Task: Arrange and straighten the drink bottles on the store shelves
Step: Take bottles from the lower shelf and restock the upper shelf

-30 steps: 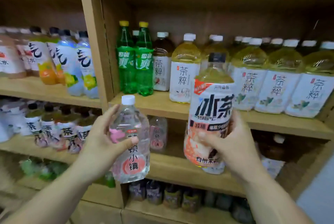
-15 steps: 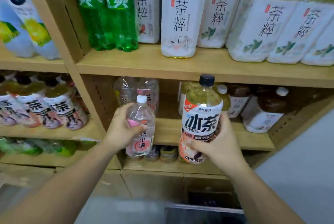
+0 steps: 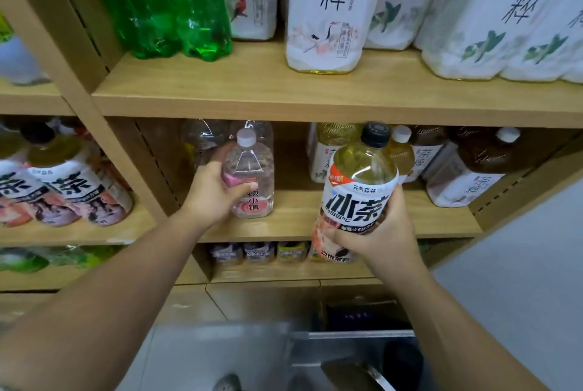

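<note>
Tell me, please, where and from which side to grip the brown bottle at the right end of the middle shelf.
Grip the brown bottle round its narrow top, just below the white cap, probably from the front: the body is wide, and a side wall at its right and another bottle at its left block the sides.

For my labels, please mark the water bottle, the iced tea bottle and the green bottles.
water bottle (image 3: 256,177): head view, clear body.
iced tea bottle (image 3: 356,201): head view, printed label.
green bottles (image 3: 170,4): head view, body.

Water bottle (image 3: 252,176) on middle shelf (image 3: 296,217), tea bottle (image 3: 356,195) right.
</note>
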The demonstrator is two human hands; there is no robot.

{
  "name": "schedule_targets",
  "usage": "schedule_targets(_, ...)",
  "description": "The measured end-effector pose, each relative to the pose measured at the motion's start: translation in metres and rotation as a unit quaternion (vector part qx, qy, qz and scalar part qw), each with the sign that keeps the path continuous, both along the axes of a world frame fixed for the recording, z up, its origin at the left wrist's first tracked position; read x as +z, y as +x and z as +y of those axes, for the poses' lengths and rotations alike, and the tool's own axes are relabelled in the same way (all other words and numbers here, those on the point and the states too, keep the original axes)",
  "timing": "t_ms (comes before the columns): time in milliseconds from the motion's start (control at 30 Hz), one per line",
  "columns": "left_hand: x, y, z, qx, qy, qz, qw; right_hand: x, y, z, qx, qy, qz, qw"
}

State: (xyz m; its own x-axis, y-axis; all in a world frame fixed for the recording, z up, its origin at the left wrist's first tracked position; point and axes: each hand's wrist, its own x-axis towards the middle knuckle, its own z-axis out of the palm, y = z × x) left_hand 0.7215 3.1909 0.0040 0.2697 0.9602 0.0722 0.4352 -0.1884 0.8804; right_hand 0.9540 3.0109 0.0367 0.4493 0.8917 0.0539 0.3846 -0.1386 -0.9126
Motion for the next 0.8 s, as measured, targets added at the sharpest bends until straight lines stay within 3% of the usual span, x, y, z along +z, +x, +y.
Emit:
schedule_targets(367, -0.008, -0.001, 0.004, -0.005, -0.009, 0.029, 1.000, -0.006, -0.004, -0.001, 0.015, -0.003, 0.004, 1.000)
schedule_targets(533, -0.008, -0.006, -0.044, 0.088, 0.017, 0.064, 0.994, -0.008, -0.010, -0.002, 0.057, -0.001, 0.001, 0.998)
schedule_targets(800, 0.032, -0.033, -0.142, 0.023, -0.038, -0.098, 0.994, -0.020, -0.067, 0.012, 0.153, 0.008, 0.036, 0.988)
